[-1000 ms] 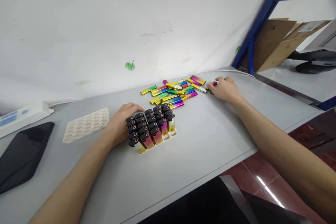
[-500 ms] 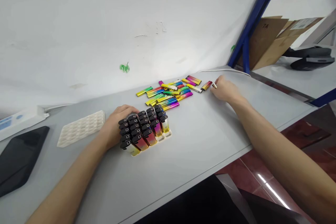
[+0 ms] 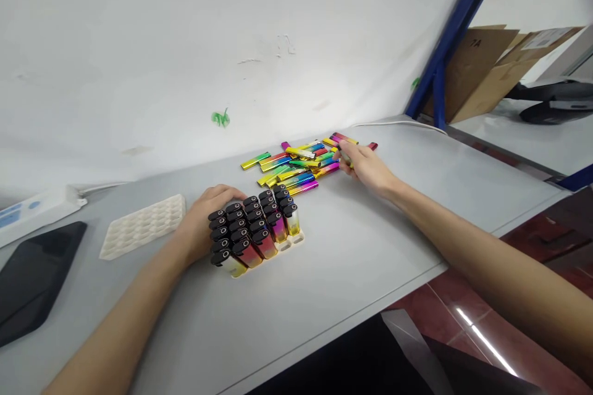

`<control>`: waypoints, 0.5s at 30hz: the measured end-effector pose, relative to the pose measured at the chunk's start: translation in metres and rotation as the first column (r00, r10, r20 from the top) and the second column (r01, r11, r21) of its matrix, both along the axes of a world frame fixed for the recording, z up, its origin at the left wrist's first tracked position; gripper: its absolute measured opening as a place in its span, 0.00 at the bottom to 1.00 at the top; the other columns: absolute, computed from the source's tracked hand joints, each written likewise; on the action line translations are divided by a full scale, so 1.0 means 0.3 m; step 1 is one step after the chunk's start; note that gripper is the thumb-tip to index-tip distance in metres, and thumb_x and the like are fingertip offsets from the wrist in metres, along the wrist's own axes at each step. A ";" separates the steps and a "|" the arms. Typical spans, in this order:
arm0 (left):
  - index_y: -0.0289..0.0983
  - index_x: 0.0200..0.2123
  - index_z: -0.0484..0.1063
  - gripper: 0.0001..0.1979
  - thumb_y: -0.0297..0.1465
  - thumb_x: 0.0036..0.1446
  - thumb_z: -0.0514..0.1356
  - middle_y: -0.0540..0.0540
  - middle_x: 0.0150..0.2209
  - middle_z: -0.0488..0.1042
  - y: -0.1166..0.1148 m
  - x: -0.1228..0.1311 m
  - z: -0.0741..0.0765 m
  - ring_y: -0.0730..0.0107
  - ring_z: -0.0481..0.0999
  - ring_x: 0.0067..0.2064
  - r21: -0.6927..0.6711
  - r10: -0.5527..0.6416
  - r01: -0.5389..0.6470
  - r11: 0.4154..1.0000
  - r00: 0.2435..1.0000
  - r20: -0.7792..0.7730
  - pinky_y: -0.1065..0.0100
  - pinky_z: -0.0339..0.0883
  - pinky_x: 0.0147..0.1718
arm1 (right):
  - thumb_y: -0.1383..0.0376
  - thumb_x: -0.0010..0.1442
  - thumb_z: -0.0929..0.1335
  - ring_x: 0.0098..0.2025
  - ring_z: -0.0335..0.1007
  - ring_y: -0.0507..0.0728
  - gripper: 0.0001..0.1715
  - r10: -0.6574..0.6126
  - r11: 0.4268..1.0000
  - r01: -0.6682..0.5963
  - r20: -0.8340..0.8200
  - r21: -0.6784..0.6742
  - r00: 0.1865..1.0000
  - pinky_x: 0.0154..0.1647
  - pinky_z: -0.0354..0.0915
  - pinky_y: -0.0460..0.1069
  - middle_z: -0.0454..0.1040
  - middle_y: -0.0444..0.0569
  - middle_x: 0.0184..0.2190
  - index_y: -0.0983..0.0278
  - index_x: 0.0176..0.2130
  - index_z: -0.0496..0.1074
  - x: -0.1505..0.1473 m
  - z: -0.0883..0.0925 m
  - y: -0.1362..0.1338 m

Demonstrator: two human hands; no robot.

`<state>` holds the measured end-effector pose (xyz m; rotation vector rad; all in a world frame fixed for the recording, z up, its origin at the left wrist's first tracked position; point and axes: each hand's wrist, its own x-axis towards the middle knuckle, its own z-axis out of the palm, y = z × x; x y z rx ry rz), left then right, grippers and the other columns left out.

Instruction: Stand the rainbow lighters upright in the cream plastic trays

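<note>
Black-topped lighters point(image 3: 252, 228) stand upright in rows in a cream slotted tray point(image 3: 285, 245); bare slots show at its right front corner. My left hand point(image 3: 206, 216) curves round the tray's left and back side, its fingertips partly hidden behind the lighters. Behind the tray lies a loose pile of shiny multicoloured lighters point(image 3: 296, 166). At the pile's right end my right hand point(image 3: 365, 166) has its fingers closed on a lighter, mostly covered by the fingers. A reddish lighter point(image 3: 373, 146) pokes out beyond that hand.
Left of my left hand lies a second cream tray point(image 3: 143, 225), with a black tablet-like device point(image 3: 39, 278) and a white box point(image 3: 37, 213) farther left. A white wall point(image 3: 185, 62) rises behind the table. Blue metal framing point(image 3: 438, 86) and cardboard boxes point(image 3: 491, 68) stand at the right.
My right hand has moved left from beyond the pile's right end onto its right-hand lighters. My left hand and the filled tray have stayed in place.
</note>
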<state>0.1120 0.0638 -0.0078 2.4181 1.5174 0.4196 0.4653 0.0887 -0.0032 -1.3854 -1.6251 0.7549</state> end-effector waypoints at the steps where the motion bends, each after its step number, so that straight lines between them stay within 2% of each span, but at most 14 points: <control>1: 0.41 0.48 0.74 0.17 0.29 0.58 0.53 0.45 0.52 0.74 0.000 0.000 -0.001 0.54 0.71 0.56 0.000 0.000 0.000 1.000 1.000 -0.001 0.55 0.66 0.57 | 0.38 0.69 0.56 0.21 0.49 0.51 0.34 0.038 0.998 -0.042 -0.080 -0.056 0.996 0.21 0.50 0.48 0.55 0.40 0.19 0.60 0.30 0.66 -0.007 0.000 -0.003; 3: 0.42 0.48 0.74 0.17 0.29 0.58 0.53 0.46 0.52 0.74 0.002 -0.001 -0.003 0.55 0.70 0.56 -0.003 0.000 0.000 1.000 1.000 0.002 0.55 0.66 0.57 | 0.35 0.67 0.57 0.20 0.45 0.50 0.38 0.064 0.981 -0.105 -0.236 -0.165 0.970 0.20 0.46 0.48 0.50 0.39 0.18 0.61 0.26 0.67 -0.016 -0.001 -0.007; 5: 0.42 0.48 0.74 0.17 0.30 0.57 0.53 0.45 0.53 0.74 0.006 -0.003 -0.007 0.55 0.70 0.57 -0.008 0.010 -0.010 1.000 1.000 0.007 0.54 0.66 0.57 | 0.35 0.67 0.58 0.20 0.45 0.50 0.39 0.063 0.972 -0.127 -0.301 -0.198 0.952 0.19 0.46 0.47 0.51 0.39 0.19 0.62 0.25 0.68 -0.021 -0.001 -0.008; 9: 0.42 0.48 0.75 0.18 0.33 0.56 0.53 0.45 0.53 0.74 0.010 -0.004 -0.010 0.55 0.70 0.57 -0.014 0.011 -0.011 1.000 1.000 0.009 0.53 0.66 0.58 | 0.35 0.63 0.64 0.25 0.60 0.51 0.34 0.121 0.968 -0.190 -0.357 -0.162 0.926 0.20 0.58 0.46 0.65 0.45 0.26 0.62 0.29 0.68 -0.026 -0.004 -0.013; 11: 0.42 0.48 0.75 0.18 0.33 0.57 0.52 0.45 0.53 0.74 0.010 -0.005 -0.010 0.55 0.70 0.57 -0.017 0.001 -0.001 1.000 1.000 0.010 0.53 0.66 0.58 | 0.35 0.60 0.68 0.26 0.63 0.52 0.33 0.157 0.961 -0.227 -0.360 -0.160 0.919 0.19 0.59 0.46 0.69 0.46 0.28 0.61 0.29 0.64 -0.031 -0.004 -0.018; 13: 0.42 0.49 0.75 0.19 0.32 0.57 0.52 0.44 0.53 0.74 0.010 -0.007 -0.013 0.55 0.70 0.57 -0.011 -0.002 0.002 1.000 1.000 0.014 0.54 0.66 0.57 | 0.36 0.59 0.69 0.23 0.58 0.50 0.32 0.176 0.950 -0.256 -0.373 -0.178 0.911 0.17 0.53 0.45 0.66 0.43 0.25 0.60 0.29 0.62 -0.035 -0.004 -0.022; 15: 0.42 0.49 0.75 0.18 0.32 0.57 0.52 0.44 0.53 0.74 0.013 -0.009 -0.018 0.55 0.70 0.57 0.003 -0.003 0.003 1.000 1.000 0.015 0.54 0.66 0.57 | 0.35 0.62 0.66 0.20 0.50 0.49 0.33 0.185 0.936 -0.289 -0.417 -0.201 0.890 0.17 0.46 0.45 0.59 0.40 0.21 0.61 0.30 0.64 -0.037 -0.003 -0.022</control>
